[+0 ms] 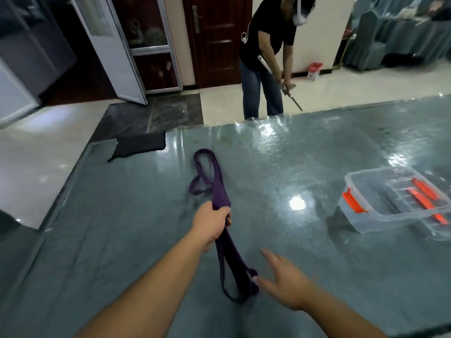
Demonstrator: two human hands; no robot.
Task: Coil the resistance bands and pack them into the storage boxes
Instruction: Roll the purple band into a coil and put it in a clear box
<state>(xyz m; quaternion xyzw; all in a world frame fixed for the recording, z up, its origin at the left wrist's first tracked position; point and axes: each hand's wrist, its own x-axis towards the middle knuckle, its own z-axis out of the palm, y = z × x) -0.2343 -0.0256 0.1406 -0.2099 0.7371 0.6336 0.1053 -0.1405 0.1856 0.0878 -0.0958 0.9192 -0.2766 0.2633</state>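
Purple band (220,191) runs down the middle of our view, lying across the grey-blue table (122,240) that is covered with a shiny clear sheet. We hold the resistance band in our left hand (211,224), fingers curled round its gathered strands about midway along its length. Beyond that grip the band lies on the table in loose loops, one loop reaching toward the far edge. Below the grip the strands hang down toward us and end in another loop near our right hand (285,284). That hand is flat and relaxed, fingers spread and straight, with the thumb tip just beside the near loop; we cannot tell whether it touches the band.

Off to the right, well apart from the band, stands a clear plastic storage box (380,215) with orange latches; orange pieces show through its walls, but we cannot tell what they are. A dark cloth (141,143) lies at the far left corner of the table. Beyond the far edge a person (266,57) in a black top and jeans stands on the tiled floor, bent forward, holding a long tool in both hands.
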